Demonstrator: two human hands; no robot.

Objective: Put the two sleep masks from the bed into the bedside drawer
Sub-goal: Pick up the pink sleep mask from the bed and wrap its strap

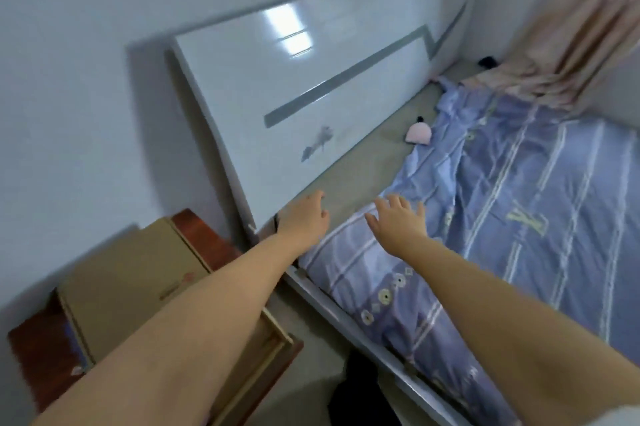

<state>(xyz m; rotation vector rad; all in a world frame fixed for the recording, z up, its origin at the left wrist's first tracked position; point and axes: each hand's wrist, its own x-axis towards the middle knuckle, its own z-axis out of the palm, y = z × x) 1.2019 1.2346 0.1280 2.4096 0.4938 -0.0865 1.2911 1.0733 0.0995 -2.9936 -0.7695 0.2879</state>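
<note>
A pink sleep mask (pixel 419 133) with a small black part lies on the bare mattress strip by the headboard, at the edge of the blue quilt. A dark object (pixel 487 61) sits far back near the curtain; I cannot tell whether it is a mask. My left hand (pixel 306 216) reaches over the bed's near corner, fingers apart, holding nothing. My right hand (pixel 400 221) hovers over the quilt's corner, fingers spread and empty. Both hands are well short of the pink mask. The brown bedside cabinet (pixel 31 349) stands at lower left; its drawer is hidden.
A cardboard box (pixel 131 273) lies on top of the bedside cabinet. The glossy white headboard (pixel 311 107) runs along the wall. The blue striped quilt (pixel 519 218) covers most of the bed. Pink curtains (pixel 571 38) hang at upper right. Something black (pixel 360 391) is on the floor.
</note>
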